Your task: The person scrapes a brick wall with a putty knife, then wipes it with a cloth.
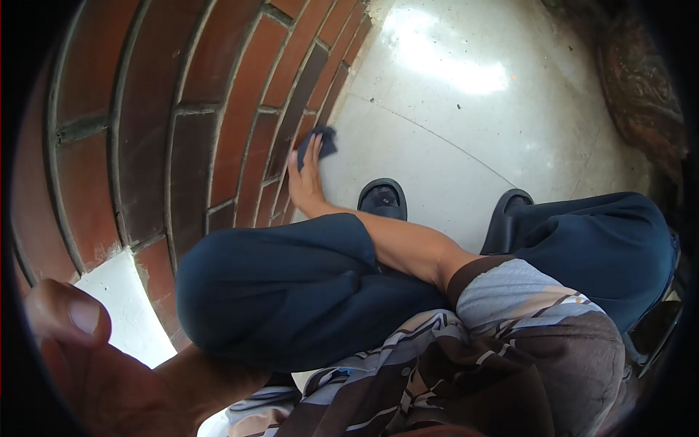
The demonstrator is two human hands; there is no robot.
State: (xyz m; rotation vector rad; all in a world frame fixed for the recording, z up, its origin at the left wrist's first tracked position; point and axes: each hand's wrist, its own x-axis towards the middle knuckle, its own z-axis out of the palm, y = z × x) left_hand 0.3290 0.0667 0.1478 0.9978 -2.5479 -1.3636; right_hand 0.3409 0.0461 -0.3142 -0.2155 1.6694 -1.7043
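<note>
My right hand [307,182] reaches past my knee to the foot of the brick wall [244,138]. Under its fingers is a dark blue cloth [325,143], bunched at the line where the bricks meet the floor. The palm side is turned away, so I cannot see how much of the cloth is gripped. Close to the camera at the lower left is my left hand [95,357], with its thumb bent and the nail showing. Its other fingers are lost in the dark edge of the view.
Pale, shiny floor [437,138] spreads in front, with small specks and a thin joint line. My dark shoes [383,198] and bent knees are close to the wall. A carved brown object [641,87] stands at the upper right. A white patch [131,309] lies beside the bricks at lower left.
</note>
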